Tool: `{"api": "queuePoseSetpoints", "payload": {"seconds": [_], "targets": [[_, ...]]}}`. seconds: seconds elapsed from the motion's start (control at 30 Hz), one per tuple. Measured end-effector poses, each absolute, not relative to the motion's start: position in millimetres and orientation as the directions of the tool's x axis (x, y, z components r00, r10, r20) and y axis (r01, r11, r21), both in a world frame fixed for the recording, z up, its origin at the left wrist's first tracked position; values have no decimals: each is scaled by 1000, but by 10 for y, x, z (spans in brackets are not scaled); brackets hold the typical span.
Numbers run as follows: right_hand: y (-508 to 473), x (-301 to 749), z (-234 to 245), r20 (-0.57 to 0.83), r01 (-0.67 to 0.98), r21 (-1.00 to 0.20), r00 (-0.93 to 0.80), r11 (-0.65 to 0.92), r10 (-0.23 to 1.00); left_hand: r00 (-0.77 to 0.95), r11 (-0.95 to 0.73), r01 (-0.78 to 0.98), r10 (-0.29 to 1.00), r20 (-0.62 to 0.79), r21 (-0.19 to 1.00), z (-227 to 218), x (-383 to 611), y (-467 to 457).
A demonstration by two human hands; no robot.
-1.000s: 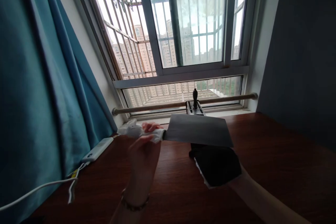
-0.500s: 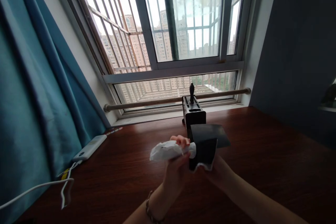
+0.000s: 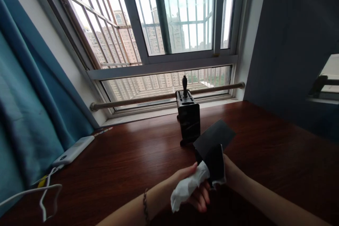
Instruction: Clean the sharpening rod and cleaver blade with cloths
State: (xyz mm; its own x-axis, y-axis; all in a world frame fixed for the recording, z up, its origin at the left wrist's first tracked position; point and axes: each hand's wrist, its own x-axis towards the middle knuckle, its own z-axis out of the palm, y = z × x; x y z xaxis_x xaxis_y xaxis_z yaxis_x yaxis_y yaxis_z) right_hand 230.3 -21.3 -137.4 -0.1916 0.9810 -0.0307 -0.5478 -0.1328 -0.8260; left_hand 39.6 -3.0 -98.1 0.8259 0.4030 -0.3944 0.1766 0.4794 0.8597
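Observation:
My left hand [image 3: 194, 192] grips the handle of a cleaver [image 3: 215, 135], and the handle is wrapped in white paper [image 3: 188, 187]. The wide dark blade points up and to the right, away from me. My right hand [image 3: 228, 174] presses a dark cloth [image 3: 215, 164] with a white underside against the blade close to the handle. Both hands hover low over the dark wooden table [image 3: 127, 162]. A black knife block [image 3: 188, 119] with one knife handle sticking out stands just behind the blade.
A white power bank [image 3: 72, 150] with a white cable [image 3: 31, 192] lies at the table's left, beside a teal curtain [image 3: 29, 102]. A barred window [image 3: 159, 35] and a wooden rod [image 3: 164, 96] run along the back. A dark wall stands on the right.
The cleaver has swung from level and broadside to pointing away, and came down closer to me. The cloth moved from under the blade to near the handle. The view tilted downward.

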Motion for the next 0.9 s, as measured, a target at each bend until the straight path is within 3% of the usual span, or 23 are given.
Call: {"api": "queuePoseSetpoints", "payload": {"seconds": [0.1, 0.27, 0.53, 0.9], "targets": [[-267, 2216, -1438, -44, -485, -861, -222, -150, 974, 883, 557, 228, 228, -411, 799, -1070, 374, -86], [-345, 2134, -1376, -103, -449, -877, -171, -171, 980, 875, 602, 197, 248, -416, 774, -1155, 345, -130], [-355, 2158, -1294, -117, -619, -775, -57, -127, 992, 872, 567, 227, 243, -424, 792, -1116, 318, -85], [63, 2790, -1369, -78, -678, -728, 236, 106, 969, 860, 513, 251, 271, -433, 821, -1153, 286, -79]]}}
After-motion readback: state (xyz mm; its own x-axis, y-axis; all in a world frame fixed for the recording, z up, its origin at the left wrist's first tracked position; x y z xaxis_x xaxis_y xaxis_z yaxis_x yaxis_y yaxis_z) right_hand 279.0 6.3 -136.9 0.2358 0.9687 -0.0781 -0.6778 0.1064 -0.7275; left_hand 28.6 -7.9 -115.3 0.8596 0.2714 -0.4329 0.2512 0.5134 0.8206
